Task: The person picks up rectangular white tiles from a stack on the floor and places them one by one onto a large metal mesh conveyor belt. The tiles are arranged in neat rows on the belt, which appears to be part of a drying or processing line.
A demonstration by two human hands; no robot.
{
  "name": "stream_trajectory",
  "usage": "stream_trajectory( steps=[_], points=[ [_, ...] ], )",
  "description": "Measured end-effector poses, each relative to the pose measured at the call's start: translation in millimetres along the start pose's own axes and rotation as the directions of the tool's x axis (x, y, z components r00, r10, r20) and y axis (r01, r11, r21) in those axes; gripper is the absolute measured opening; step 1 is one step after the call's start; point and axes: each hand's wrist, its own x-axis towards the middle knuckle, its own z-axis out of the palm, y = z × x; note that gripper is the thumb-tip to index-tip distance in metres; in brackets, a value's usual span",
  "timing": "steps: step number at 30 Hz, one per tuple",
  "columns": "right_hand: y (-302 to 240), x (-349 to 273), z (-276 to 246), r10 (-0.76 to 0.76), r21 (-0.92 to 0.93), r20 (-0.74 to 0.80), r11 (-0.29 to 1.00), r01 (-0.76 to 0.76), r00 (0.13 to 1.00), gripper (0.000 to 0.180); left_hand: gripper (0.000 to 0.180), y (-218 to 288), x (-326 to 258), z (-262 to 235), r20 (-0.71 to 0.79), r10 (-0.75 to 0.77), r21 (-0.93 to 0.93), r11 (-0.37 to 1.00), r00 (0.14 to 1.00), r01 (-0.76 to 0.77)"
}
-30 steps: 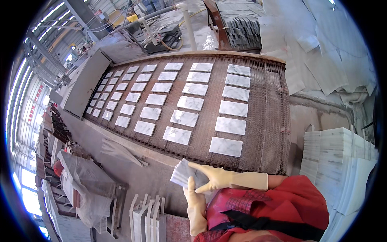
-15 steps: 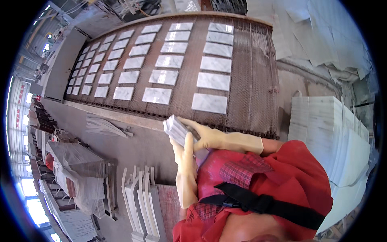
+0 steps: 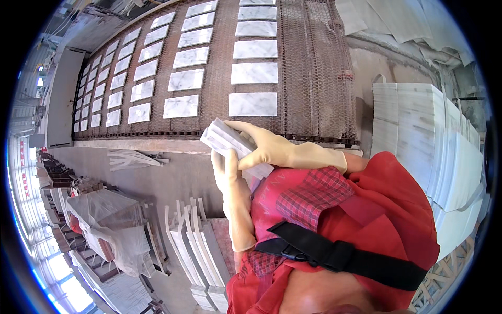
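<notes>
I hold a stack of thin white-grey marble tiles (image 3: 226,137) in front of my body, tilted, beside the near edge of a mesh conveyor belt (image 3: 306,78). My left hand (image 3: 226,170), in a cream rubber glove, grips the stack from the left and below. My right hand (image 3: 264,145), gloved alike, wraps round its far and right side. Part of the stack is hidden behind the fingers. Rows of glossy veined marble tiles lie apart on the belt; the closest in the right row is a flat tile (image 3: 253,104).
Large bundled stacks of white slabs (image 3: 402,115) stand at the right. Long stone strips (image 3: 191,240) stand near my left side, and loose strips (image 3: 133,159) lie on the floor beyond. A plastic-wrapped pallet load (image 3: 112,222) is at the left.
The view has shifted, so the belt and its tiles sit higher in the picture. Both hands still hold the tile stack, which shows more of its length now.
</notes>
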Motion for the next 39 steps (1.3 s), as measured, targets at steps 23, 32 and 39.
stream_trajectory(
  steps=[23, 32, 39],
  points=[
    [16, -93, -191, -0.012, -0.291, -0.513, 0.943, -0.160, 0.858, 0.122, 0.106, -39, 21, -12, 0.095, -0.112, -0.457, 0.878, 0.989, 0.143],
    [50, -119, -231, -0.001, -0.936, -0.320, 0.153, -0.316, 0.947, 0.124, 0.110, -51, 28, -7, 0.166, -0.141, -0.485, 0.850, 0.976, 0.205],
    [57, -109, -228, 0.045, -0.957, -0.286, 0.028, -0.287, 0.957, 0.121, 0.106, -52, 23, 2, 0.119, -0.173, -0.454, 0.866, 0.978, 0.208]
  ],
)
